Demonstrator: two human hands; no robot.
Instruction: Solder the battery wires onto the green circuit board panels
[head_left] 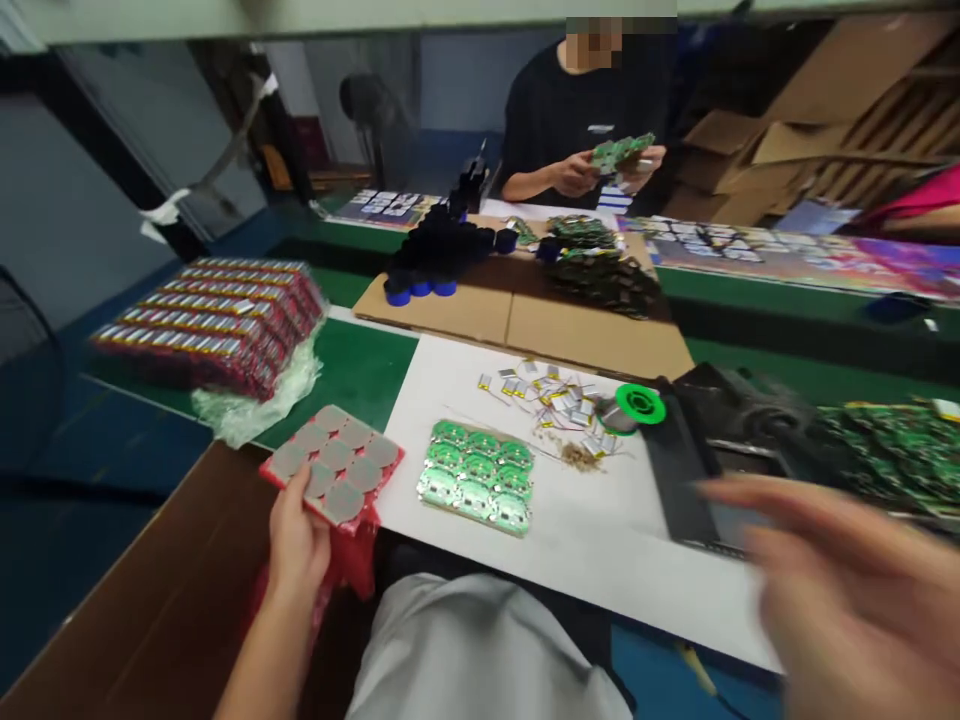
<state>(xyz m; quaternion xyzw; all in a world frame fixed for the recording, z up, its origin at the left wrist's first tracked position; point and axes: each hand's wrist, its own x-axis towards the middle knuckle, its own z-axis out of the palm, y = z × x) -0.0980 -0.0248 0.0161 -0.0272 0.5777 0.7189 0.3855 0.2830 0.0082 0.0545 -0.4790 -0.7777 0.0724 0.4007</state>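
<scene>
My left hand (296, 545) is closed on the near edge of a red panel (337, 465) with rows of grey round pads. Crumpled red plastic (352, 555) hangs just below the panel. To its right, a green circuit board panel (476, 478) of joined round boards lies flat on the white work surface (592, 540). My right hand (847, 570), blurred at the right edge, is raised near a black tray (690, 470); its finger and thumb look apart, with nothing visible between them.
Small silver battery cells (562, 400) with wires lie scattered beside a green solder spool (640, 404). Red-edged stacked panels (217, 320) stand left, green boards (892, 450) right. Across the bench, a person (585, 120) holds a green board. Blue-rimmed black parts (442, 245) sit on cardboard.
</scene>
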